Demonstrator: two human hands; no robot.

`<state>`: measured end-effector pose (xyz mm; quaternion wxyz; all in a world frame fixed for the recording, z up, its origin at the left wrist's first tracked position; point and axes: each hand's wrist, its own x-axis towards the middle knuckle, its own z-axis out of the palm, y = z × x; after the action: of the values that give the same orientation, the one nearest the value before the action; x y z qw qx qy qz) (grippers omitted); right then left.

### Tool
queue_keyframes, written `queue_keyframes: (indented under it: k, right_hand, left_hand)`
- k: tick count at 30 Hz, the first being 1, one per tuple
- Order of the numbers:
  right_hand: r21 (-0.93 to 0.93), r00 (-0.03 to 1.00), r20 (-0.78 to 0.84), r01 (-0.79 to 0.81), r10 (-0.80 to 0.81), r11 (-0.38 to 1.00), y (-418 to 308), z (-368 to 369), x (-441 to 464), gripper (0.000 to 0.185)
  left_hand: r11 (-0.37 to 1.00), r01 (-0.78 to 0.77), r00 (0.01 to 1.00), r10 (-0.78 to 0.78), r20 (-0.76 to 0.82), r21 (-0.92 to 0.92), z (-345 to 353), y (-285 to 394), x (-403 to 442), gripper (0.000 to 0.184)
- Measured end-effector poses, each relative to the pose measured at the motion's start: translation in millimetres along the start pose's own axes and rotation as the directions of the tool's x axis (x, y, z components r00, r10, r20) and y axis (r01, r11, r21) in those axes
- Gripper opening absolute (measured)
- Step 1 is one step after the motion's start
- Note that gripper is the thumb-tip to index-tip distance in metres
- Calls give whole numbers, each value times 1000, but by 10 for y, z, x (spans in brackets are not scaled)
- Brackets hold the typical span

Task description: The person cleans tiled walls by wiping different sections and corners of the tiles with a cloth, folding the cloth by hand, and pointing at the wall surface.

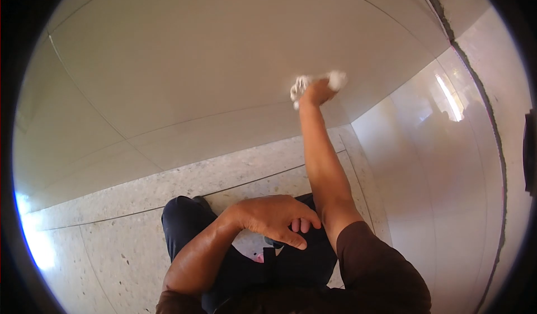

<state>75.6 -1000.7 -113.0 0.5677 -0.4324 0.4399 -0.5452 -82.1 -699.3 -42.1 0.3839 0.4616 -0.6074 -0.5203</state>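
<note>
My right hand point(320, 92) is stretched out to the tiled wall point(196, 57) and is closed on a crumpled white cloth point(300, 87). Bunched fabric sticks out on both sides of the fingers, which are slightly blurred and partly hidden. The cloth appears to lie against the wall, a little above a thin joint line. My left hand point(273, 218) hangs over my lap near the right forearm, with nothing in it. Its fingers bend loosely and the thumb stands apart from them.
A glossy side wall point(419, 140) meets the tiled wall at a corner on the right. Farther right runs a rough dark gap point(485, 98) along the panel edge. Below is a speckled floor point(123, 252) with dark joint lines. My bent knee point(182, 216) is close to the wall.
</note>
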Motion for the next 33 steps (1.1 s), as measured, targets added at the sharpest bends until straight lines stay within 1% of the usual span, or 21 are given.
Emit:
queue_keyframes:
  k: [1, 3, 5, 7, 8, 10, 11, 13, 15, 16, 17, 18, 20, 22, 24, 26, 27, 28, 30, 31, 33]
  right_hand:
    - [-11, 984, 34, 176, -175, 984, -344, 57, -113, 63]
    - [-34, 831, 150, 546, -536, 837, -1002, 128, -343, 70]
    - [-49, 518, 175, 854, -837, 518, -1304, 335, -74, 70]
    - [-89, 385, 124, 922, -915, 376, -1609, 467, 86, 67]
    - [-91, 386, 127, 922, -914, 377, -1651, 491, 174, 67]
    - [122, 592, 19, 799, -806, 589, -1598, 502, 408, 64]
    - [80, 671, -25, 740, -741, 668, -1491, 454, 495, 63]
    - [18, 868, 19, 496, -496, 868, -1186, 188, 479, 60]
    - [-45, 896, -66, 437, -439, 898, -455, 19, 694, 56]
    - [-41, 954, -33, 298, -299, 954, -61, -124, 744, 52]
    - [-138, 978, -134, 139, -158, 981, 397, -164, 865, 45]
    - [-145, 984, -174, -54, 29, 988, 730, -202, 912, 45]
    - [-79, 945, -159, -300, 285, 951, 980, -295, 883, 47]
    - [-2, 936, -65, -347, 346, 938, 751, -274, 713, 48]
    - [1, 982, 30, -188, 188, 982, 268, -200, 517, 49]
    - [-32, 972, 99, 217, -213, 976, -219, -126, 562, 54]
    - [-27, 894, 129, 436, -430, 899, -448, -78, 643, 57]
    - [45, 821, 165, 546, -546, 836, -759, 4, 707, 64]
    - [5, 728, 196, 669, -657, 743, -1462, 140, 684, 71]
    - [-77, 617, 186, 785, -765, 615, -1708, 229, 859, 72]
    - [-112, 566, 147, 824, -811, 555, -2029, 339, 1209, 69]
  left_hand:
    - [1000, -7, 1000, 7, 8, -4, 18, 0, 16, 55]
    - [1000, -4, 1000, 5, 22, -17, 35, -10, 30, 56]
    - [1000, 6, 1000, -6, 26, -9, 70, -51, 18, 57]
    - [1000, 19, 999, -18, 33, -12, 92, -70, 7, 57]
    - [999, -1, 1000, 0, 30, 40, 80, -64, -13, 57]
    - [997, -13, 999, 11, 31, 81, 72, -79, -67, 57]
    - [996, -15, 1000, 15, -4, 91, 77, -74, -99, 56]
    - [995, -20, 999, 24, -38, 97, 70, -30, -136, 54]
    - [997, 8, 1000, -9, 5, 78, 39, 24, -138, 53]
    - [997, 8, 1000, -9, 4, 78, 45, 4, -126, 53]
    - [994, 4, 1000, -6, 16, 113, 50, -32, -114, 54]
    - [988, 0, 1000, -5, 27, 155, 45, -58, -111, 56]
    - [991, 28, 1000, -28, -1, 133, 32, -110, -135, 55]
    - [992, 42, 999, -39, -28, 116, 0, -73, -148, 55]
    - [993, 81, 996, -79, -29, 88, -6, -22, -163, 55]
    - [994, 66, 998, -66, -2, 88, 21, -27, -159, 55]
    - [994, 60, 998, -62, 24, 88, 30, -36, -152, 56]
    - [995, 57, 998, -59, 28, 86, 34, -46, -146, 56]
    - [986, -6, 1000, 2, 26, 167, 51, -68, -130, 56]
    - [987, -6, 1000, 1, 29, 160, 56, -86, -124, 56]
    - [977, -12, 1000, 12, 2, 213, 67, -130, -122, 57]
